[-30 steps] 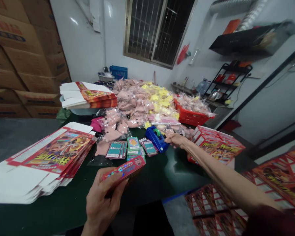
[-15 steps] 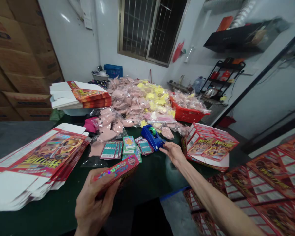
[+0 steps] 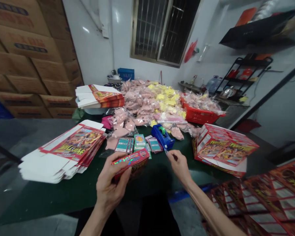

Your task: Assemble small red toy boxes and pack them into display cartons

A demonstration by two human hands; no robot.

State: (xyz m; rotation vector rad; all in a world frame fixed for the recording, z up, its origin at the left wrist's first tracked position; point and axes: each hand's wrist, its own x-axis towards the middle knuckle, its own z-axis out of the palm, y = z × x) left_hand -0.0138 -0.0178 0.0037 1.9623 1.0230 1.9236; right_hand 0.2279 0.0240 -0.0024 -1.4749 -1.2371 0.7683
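The left hand grips a small red box just above the near edge of the dark green tabletop. The thumb lies along its near side and the fingers curl under it, so its printed top face tilts toward the camera.

The right hand hovers just right of the box, apart from it. Its thumb and forefinger are pressed together at the near end of the blue tape dispenser. Something thin and clear seems to run from the dispenser to the pinch, but whether it is tape is hard to tell.

- **Near the dispenser:** small green and pink cards lie fanned on the tabletop just to its left.
- **Far side:** a heap of pink and yellow bagged items sits beside a red basket.
- **Left:** a stack of flat, unfolded box blanks lies near, with a second stack farther back.
- **Right:** made-up red boxes are piled up.
- **Far left:** brown cartons stand against the wall.

As a judgement, the step in hand is drawing a strip off the dispenser while the box is held ready. Putting a strip on the box would call for a clean tear at the cutter, a steady left-hand grip, and the two hands brought together.
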